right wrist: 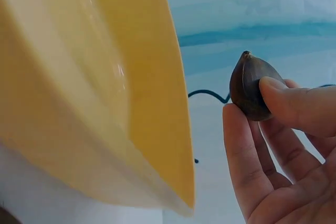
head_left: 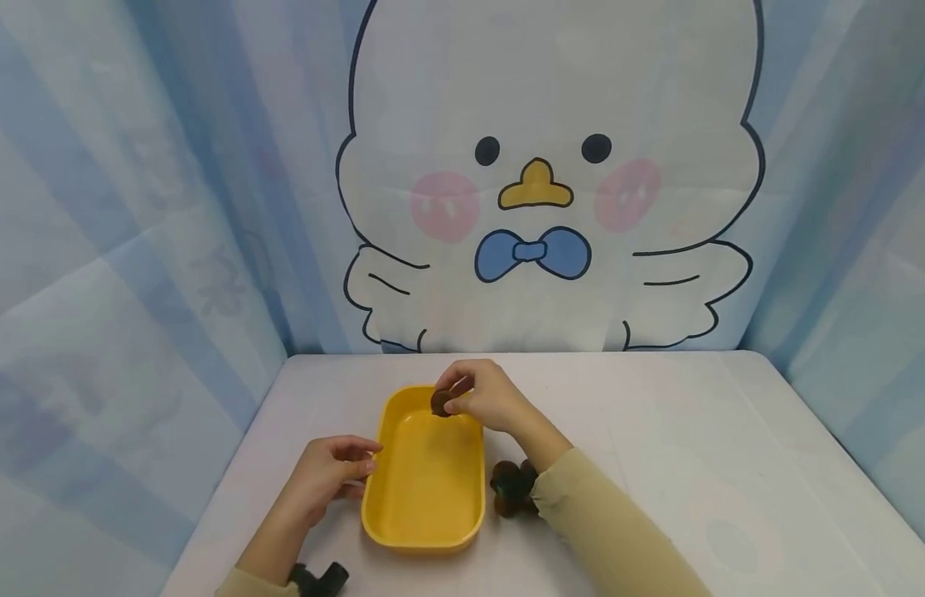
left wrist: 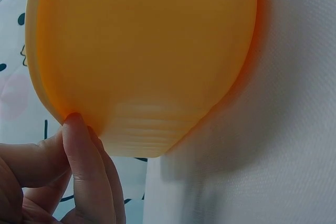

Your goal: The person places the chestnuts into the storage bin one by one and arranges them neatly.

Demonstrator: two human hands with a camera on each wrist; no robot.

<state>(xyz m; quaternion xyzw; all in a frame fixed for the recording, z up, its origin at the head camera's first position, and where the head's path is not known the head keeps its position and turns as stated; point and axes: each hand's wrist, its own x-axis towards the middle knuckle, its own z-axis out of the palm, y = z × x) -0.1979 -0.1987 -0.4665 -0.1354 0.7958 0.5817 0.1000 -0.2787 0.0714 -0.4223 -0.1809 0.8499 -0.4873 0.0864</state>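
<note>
A brown chestnut [head_left: 441,404] is pinched between the thumb and fingers of my right hand [head_left: 486,396], over the far right part of a yellow tray [head_left: 425,489]. Seen from the right wrist, the chestnut [right wrist: 247,90] is smooth and dark with a pointed tip, held beyond the tray's rim [right wrist: 181,103]. My left hand [head_left: 331,473] holds the tray's left side at the rim. In the left wrist view, one fingertip of that hand [left wrist: 86,171] lies against the tray's outer wall [left wrist: 147,51]. Inside the tray no other thing shows.
Several brown round things [head_left: 505,503] lie on the white table right of the tray, partly hidden by a dark device at my right wrist. Another dark device [head_left: 324,580] sits at my left wrist. A curtain with a cartoon bird [head_left: 537,307] hangs behind the table.
</note>
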